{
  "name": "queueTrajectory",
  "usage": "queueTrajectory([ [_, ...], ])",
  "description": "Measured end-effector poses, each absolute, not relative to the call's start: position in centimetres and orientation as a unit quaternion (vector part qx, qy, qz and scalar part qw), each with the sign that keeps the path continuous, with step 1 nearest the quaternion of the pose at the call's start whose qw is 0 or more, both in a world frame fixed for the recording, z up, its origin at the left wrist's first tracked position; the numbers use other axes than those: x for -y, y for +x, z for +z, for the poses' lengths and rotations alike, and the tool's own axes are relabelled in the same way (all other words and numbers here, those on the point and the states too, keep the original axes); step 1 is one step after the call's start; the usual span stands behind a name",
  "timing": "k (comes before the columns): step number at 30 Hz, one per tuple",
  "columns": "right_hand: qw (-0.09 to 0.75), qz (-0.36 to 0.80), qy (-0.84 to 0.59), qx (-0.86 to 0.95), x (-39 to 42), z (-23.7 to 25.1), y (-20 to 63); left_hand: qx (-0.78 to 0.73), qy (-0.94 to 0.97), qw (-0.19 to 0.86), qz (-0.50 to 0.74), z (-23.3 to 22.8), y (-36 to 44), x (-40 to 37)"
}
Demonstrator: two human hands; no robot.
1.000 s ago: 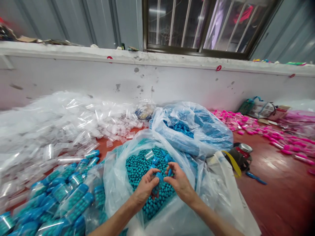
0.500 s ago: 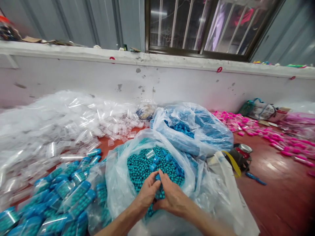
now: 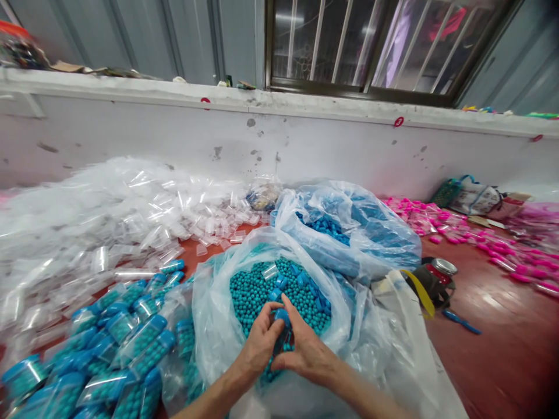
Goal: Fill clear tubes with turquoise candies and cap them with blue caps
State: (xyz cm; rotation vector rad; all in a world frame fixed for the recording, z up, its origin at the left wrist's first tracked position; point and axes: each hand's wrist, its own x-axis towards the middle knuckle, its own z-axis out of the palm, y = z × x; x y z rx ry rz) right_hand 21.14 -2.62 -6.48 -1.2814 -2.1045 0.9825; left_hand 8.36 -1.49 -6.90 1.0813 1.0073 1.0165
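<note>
In the head view, the jar (image 3: 283, 316), its blue cap uppermost, was between both hands, above the beads (image 3: 251, 288) in the open bag (image 3: 213, 305). It was probably light, its clear wall stiff but slick and crackable, so best held round the sides below the cap. The left hand (image 3: 261, 337) had its fingers closed on it from nine o'clock; the right hand (image 3: 308, 346) curved around three o'clock, thumb spread low, its grip impossible to tell. Filled jars (image 3: 140, 340) lay toward nine o'clock.
</note>
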Motion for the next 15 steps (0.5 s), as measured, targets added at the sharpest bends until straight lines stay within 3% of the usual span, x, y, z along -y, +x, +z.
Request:
queueTrajectory([
  [4,0.251,0.268,-0.474,0.800,2.8,-6.3,20.3,-0.432,0.448,0.627,0.468,-6.3,7.9,1.7],
  [8,0.197,0.195,-0.505,0.817,3.3,-5.7,18.6,-0.459,0.480,0.576,0.477,-5.7,7.9,2.1],
  [15,0.108,0.263,-0.406,0.868,2.6,-3.8,18.2,-0.557,0.585,0.463,0.366,-3.6,-0.2,3.2],
])
